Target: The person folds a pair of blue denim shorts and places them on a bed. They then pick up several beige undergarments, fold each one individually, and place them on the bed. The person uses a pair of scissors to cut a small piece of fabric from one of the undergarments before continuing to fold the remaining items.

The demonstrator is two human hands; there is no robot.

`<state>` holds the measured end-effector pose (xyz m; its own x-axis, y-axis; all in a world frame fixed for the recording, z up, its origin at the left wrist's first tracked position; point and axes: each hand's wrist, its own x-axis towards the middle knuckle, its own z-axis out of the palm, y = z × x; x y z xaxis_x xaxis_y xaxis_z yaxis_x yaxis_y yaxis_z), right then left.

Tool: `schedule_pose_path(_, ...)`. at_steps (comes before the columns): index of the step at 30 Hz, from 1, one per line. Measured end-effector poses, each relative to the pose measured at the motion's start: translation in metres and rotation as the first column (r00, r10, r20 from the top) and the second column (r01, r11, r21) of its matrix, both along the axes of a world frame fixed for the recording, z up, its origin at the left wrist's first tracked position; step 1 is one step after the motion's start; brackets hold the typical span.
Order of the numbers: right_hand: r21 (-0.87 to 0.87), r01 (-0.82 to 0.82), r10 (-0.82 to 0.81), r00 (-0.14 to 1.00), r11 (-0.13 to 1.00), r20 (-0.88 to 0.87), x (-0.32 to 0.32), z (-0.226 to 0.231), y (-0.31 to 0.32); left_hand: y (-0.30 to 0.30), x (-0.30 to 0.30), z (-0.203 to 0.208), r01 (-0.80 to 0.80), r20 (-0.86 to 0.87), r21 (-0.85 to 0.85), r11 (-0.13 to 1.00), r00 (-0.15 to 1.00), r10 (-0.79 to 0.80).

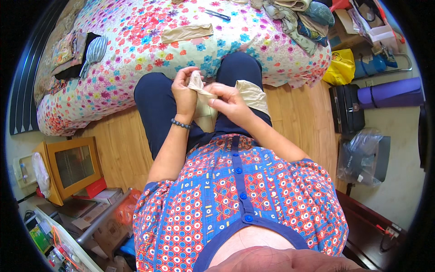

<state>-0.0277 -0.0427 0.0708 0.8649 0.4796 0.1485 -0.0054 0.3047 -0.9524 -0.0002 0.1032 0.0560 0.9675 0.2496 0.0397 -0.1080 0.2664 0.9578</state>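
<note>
Above my lap, a thin beige sock (195, 81) is stretched between both hands. My left hand (183, 90), with a dark beaded bracelet at its wrist, is closed on the upper part of the cloth. The fingers of my right hand (230, 102) pinch its lower end. A second beige piece, like another sock (253, 94), lies draped over my right thigh near that hand. Ahead on the bed, a similar beige sock (187, 33) lies flat. Whether the pale patch between my thighs is cloth or floor I cannot tell.
A bed with a flowered sheet (131, 77) stands before my knees. On it lie a dark pen-like object (217, 15), folded clothes (72, 52) and a clothes pile (294, 22). A yellow bag (340, 67) and purple rolled mat (389, 92) are right; a wooden cabinet (74, 165) is left.
</note>
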Motion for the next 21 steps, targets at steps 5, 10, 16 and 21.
schedule_pose_path(5, 0.264, 0.252, -0.127, 0.902, 0.931, -0.413, 0.027, 0.001, -0.008, 0.002, -0.013, -0.011, 0.389, -0.079, -0.216, 0.896, 0.907, -0.413)
schedule_pose_path(10, 0.259, 0.121, 0.072, 0.775, 0.958, -0.628, 0.04, -0.032, -0.012, -0.004, -0.032, -0.001, 0.617, 0.119, -0.695, 0.369, 0.605, -0.787)
schedule_pose_path(16, 0.359, 0.174, 0.164, 0.657, 0.917, -0.736, 0.007, -0.039, -0.008, -0.005, -0.044, 0.006, 0.598, 0.24, -0.792, 0.118, 0.485, -0.841)
schedule_pose_path(21, 0.083, 0.153, -0.1, 0.889, 0.985, -0.447, 0.02, -0.003, -0.043, 0.004, -0.043, 0.01, 0.621, 0.14, -0.757, 0.203, 0.458, -0.878)
